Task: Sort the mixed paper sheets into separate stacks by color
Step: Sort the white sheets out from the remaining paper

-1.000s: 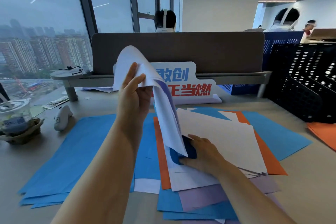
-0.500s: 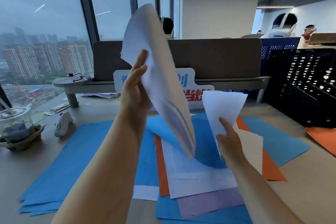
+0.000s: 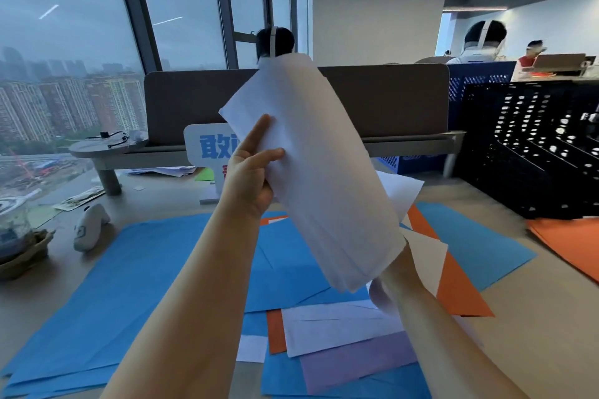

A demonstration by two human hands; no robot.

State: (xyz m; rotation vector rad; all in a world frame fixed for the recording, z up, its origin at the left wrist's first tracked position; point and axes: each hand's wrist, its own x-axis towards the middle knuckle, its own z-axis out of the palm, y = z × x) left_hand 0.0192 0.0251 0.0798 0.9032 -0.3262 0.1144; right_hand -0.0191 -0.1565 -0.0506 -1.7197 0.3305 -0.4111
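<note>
- Left hand (image 3: 251,176): closed on edge of white sheets (image 3: 321,172), thumb on front; bundle raised off desk (image 3: 534,334), likely to clear the pile below.
- Right hand: behind bundle's lower end; grip cannot be told.
- Mixed pile (image 3: 340,327): white, orange, purple, blue, unsorted.
- Blue stack (image 3: 129,285): flat, left.
- Orange stack (image 3: 573,243): far right.

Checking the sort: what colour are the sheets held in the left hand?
White, in the head view: sheets, left hand.
</note>
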